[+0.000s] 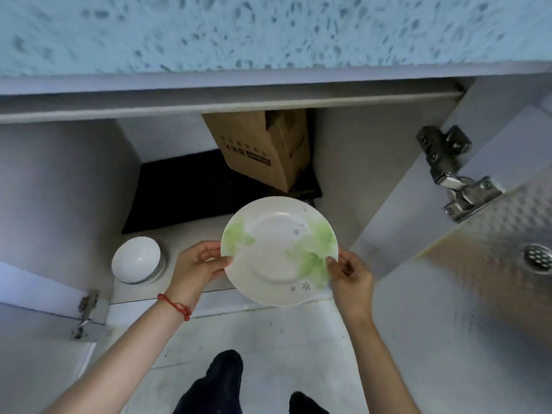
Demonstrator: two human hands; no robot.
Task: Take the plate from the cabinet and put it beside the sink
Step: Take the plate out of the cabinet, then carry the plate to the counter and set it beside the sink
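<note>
A white plate [276, 252] with green leaf prints and small grey flowers is held level in front of the open lower cabinet [352, 162], at its front edge. My left hand [198, 265] grips its left rim, thumb on top. My right hand [351, 274] grips its right rim. The plate hangs in the air, clear of the cabinet floor. A steel sink [507, 234] with a round drain [539, 258] shows at the right edge. The speckled blue countertop [268, 31] runs across the top.
A stack of white bowls [139, 259], upside down, sits at the cabinet's front left. A cardboard box [263, 147] stands on a black mat [194, 195] further in. Both cabinet doors are swung open, with a hinge [454, 171] on the right door. My feet stand on the pale floor below.
</note>
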